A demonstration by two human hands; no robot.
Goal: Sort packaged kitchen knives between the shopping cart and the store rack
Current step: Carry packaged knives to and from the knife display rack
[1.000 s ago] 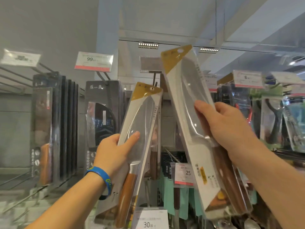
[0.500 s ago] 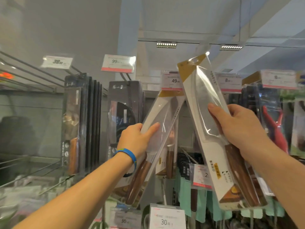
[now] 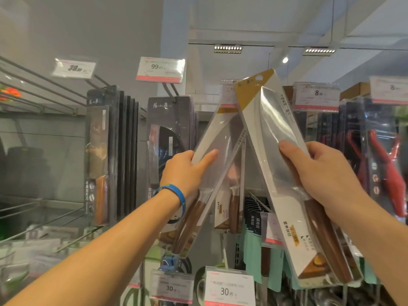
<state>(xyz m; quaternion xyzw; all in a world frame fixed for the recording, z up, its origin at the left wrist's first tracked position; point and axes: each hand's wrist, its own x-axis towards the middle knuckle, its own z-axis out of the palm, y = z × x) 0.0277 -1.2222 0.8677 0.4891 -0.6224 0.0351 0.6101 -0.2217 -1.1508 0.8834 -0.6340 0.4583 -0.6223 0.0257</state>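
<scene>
While both packs tilt toward each other in front of the wire store rack (image 3: 39,110), the left hand (image 3: 185,171) grips the left clear-film, white-card knife pack (image 3: 220,133) mid-blade, thumb flat across the front, brown wooden handle below the wrist. The right hand (image 3: 318,173) is curled round the matching right knife pack (image 3: 276,129) near the blade heel. Its gold card top with hang hole sits above the fingers, glossy film creased.

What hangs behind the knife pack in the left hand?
A matching wood-handled knife pack hangs behind the held pack; its handle end shows, its top and hook are covered.
</scene>
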